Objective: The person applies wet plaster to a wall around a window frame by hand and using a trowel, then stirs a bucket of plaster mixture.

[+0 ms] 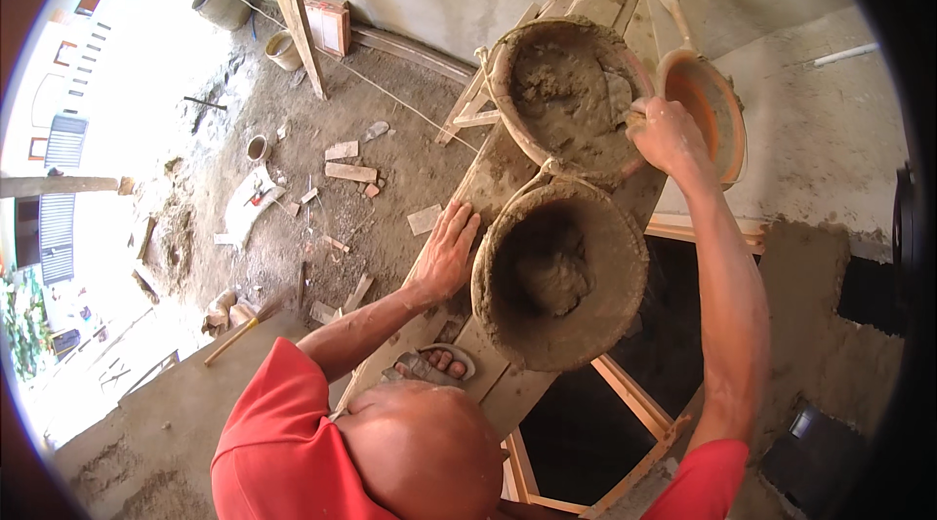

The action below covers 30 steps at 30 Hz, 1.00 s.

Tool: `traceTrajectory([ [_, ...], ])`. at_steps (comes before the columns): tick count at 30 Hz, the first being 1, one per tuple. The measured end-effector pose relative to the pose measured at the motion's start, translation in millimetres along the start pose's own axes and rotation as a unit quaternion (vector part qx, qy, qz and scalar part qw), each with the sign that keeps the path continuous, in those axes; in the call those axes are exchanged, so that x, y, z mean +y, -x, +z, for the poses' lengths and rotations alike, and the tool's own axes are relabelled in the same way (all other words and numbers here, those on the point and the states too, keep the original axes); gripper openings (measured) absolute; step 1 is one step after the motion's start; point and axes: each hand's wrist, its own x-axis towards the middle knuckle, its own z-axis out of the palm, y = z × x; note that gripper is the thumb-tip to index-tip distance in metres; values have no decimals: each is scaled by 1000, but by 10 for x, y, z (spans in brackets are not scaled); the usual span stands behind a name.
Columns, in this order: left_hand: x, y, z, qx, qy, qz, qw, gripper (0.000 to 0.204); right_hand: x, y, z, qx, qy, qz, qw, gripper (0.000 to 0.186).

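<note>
My right hand [670, 135] is closed around the handle of a trowel, at the right rim of the far bucket [500, 96]. The trowel's blade [619, 96] rests against the grey wet mortar [561, 81] in that bucket; mortar smears hide part of it. Fingers stretched, my left hand [449, 245] lies flat on the edge of the wooden planks [503, 164], left of the buckets. Nearer to me stands a second bucket [498, 325], its walls coated with mortar and a lump of mortar [556, 276] at its bottom.
An orange-lined bucket [727, 115] stands at the right, a wooden-handled tool [669, 3] leaning from it. A sandalled foot [444, 361] is on the planks. Beside them drops a dark opening with wooden framing [634, 393]. Lower ground at left holds brick pieces [351, 172], pails [283, 52] and a brush [244, 333].
</note>
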Motion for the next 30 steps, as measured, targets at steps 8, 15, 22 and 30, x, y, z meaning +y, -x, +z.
traceTrajectory([
  [8, -60, 34, -22, -3, -39, 56, 998, 50, -31, -15, 108, -68, -214, -27, 974, 35],
  [15, 48, 24, -206, 4, -127, 19, 992, 51, -325, 109, 108, -80, -256, 17, 963, 30],
  [22, 118, -22, -216, -42, -162, -10, 986, 47, -256, 108, 229, -72, -294, 18, 953, 32],
  [30, 89, -13, -188, -50, -166, -3, 985, 31, -296, 188, 218, -75, -339, 39, 937, 33],
])
